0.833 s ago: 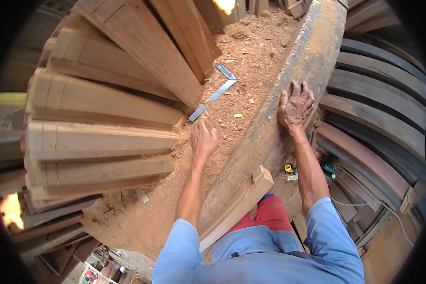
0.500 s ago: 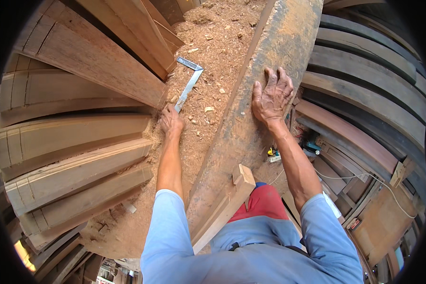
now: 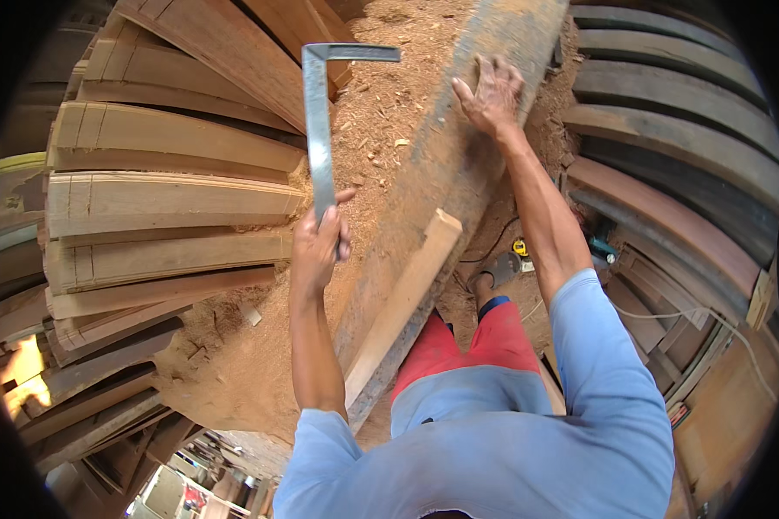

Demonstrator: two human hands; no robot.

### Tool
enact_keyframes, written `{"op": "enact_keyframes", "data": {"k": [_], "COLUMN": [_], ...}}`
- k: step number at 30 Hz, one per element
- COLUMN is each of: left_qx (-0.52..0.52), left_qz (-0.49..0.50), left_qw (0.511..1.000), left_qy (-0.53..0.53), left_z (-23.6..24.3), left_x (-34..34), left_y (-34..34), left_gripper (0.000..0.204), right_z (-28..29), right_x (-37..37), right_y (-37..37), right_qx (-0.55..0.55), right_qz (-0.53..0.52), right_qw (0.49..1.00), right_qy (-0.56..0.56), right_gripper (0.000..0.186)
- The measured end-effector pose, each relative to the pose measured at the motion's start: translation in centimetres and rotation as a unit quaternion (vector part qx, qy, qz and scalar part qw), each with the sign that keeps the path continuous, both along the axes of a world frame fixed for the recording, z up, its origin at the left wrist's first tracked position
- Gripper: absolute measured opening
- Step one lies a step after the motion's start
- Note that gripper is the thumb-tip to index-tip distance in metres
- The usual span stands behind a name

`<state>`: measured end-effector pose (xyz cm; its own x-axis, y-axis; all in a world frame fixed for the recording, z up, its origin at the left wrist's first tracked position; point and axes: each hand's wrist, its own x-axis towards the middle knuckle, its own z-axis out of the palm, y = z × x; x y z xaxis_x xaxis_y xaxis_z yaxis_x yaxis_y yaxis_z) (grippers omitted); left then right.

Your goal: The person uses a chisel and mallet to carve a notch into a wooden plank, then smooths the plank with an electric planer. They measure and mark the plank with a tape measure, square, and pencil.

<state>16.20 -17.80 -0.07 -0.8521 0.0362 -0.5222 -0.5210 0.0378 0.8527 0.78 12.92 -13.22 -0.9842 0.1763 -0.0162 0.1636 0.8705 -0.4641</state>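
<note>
My left hand (image 3: 318, 246) grips the lower end of a metal try square (image 3: 318, 130), its long blade upright and its short dark stock pointing right at the top. The square is raised above the shavings. My right hand (image 3: 491, 99) rests with fingers apart on a long, worn wooden beam (image 3: 433, 173) that runs from the far right toward me. A squared piece of lighter timber (image 3: 407, 298) lies along the near part of that beam, close to my body.
Sawdust and shavings (image 3: 381, 112) lie left of the beam. Thick marked boards (image 3: 177, 203) are stacked along the left, and long dark planks (image 3: 675, 121) along the right. A yellow tape measure (image 3: 520, 248) and a teal power tool (image 3: 601, 251) sit low on the right.
My left hand has lifted the try square off the shavings and turned it upright. My right hand stays on the beam. The view has shifted, showing more of my legs.
</note>
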Motion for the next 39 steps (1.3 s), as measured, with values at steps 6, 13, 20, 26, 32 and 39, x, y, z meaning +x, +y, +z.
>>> {"op": "enact_keyframes", "data": {"k": [6,13,20,26,32,39], "left_qx": [0.024,0.035,0.214,0.319,-0.04,0.038], "left_qz": [-0.153,-0.423,-0.472,-0.166,-0.534,-0.432], "left_qw": [0.987,0.886,0.775,0.872,0.801,0.816], "left_qy": [-0.043,-0.188,-0.361,-0.333,-0.267,-0.383], "left_z": [6.2,3.5,-1.2,-7.0,-12.7,-18.1], "left_x": [8.0,14.5,17.4,18.4,24.6,26.1], "left_y": [2.5,12.5,18.5,19.8,22.9,24.6], "left_gripper": [0.039,0.03,0.062,0.095,0.077,0.061], "right_z": [11.5,5.8,-2.0,-5.2,-2.8,-3.6], "right_x": [13.0,37.4,53.9,56.4,53.1,56.1], "right_y": [5.5,13.2,14.6,7.2,2.5,3.8], "right_qx": [-0.558,-0.232,-0.504,-0.487,-0.572,-0.493], "right_qz": [0.111,-0.16,-0.3,-0.498,-0.557,-0.392], "right_qw": [0.822,0.959,0.793,0.715,0.57,0.741], "right_qy": [0.025,-0.018,-0.163,-0.058,-0.195,-0.231], "right_gripper": [0.072,0.061,0.034,0.041,0.054,0.038]}}
